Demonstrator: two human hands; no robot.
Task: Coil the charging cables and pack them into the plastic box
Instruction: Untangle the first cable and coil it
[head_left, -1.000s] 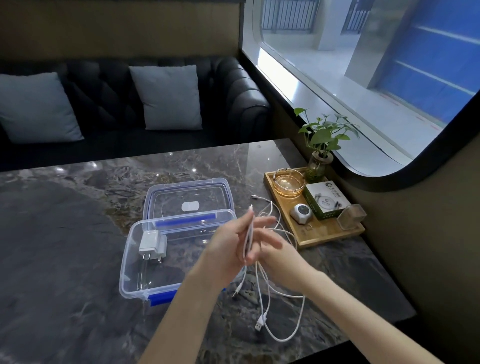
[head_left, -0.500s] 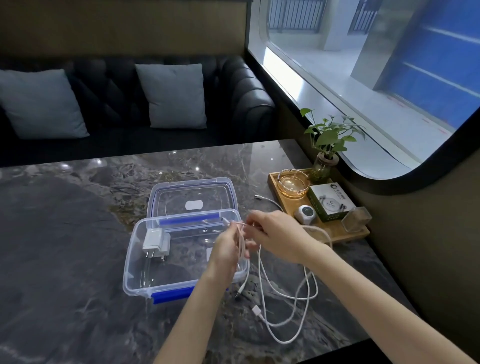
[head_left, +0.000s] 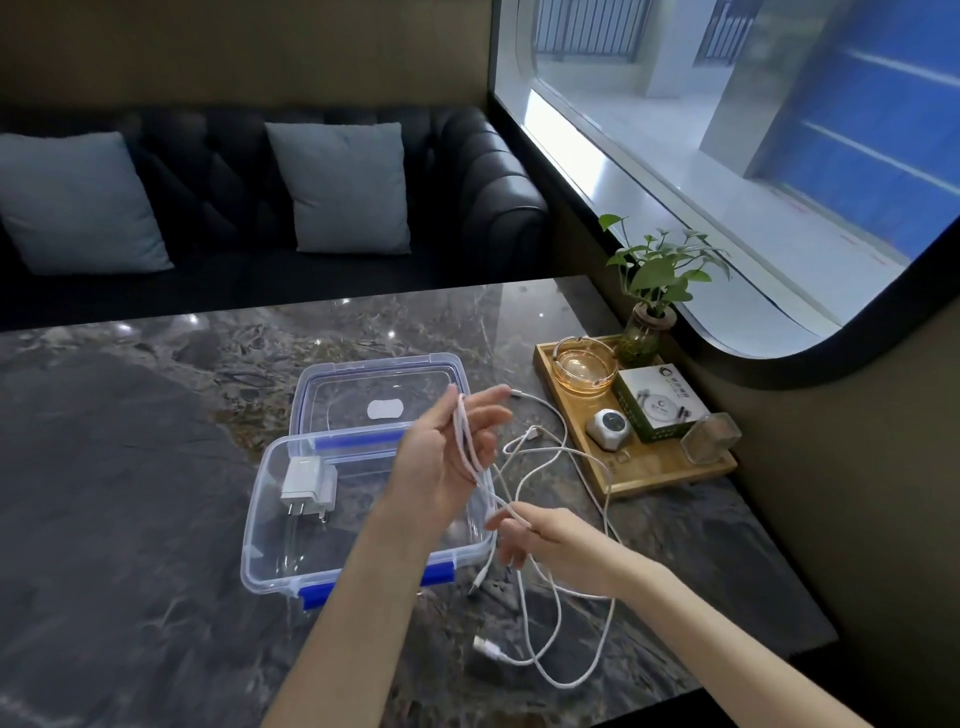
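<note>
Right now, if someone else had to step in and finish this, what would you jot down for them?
Left hand: raised over the plastic box, a few loops of white cable held in it.
Right hand: pinching the same cable lower down, feeding it.
Most of the cable lies loose on the table, between box and wooden tray.
The box is open, with its lid behind it; a white charger plug lies inside.
Done: coiling started. Left: finish winding, put the cables in the box.

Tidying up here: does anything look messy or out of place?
Only the white cables: loose tangled loops sprawl on the table beside the box, not yet coiled. Nothing looks spilled or damaged.
</note>
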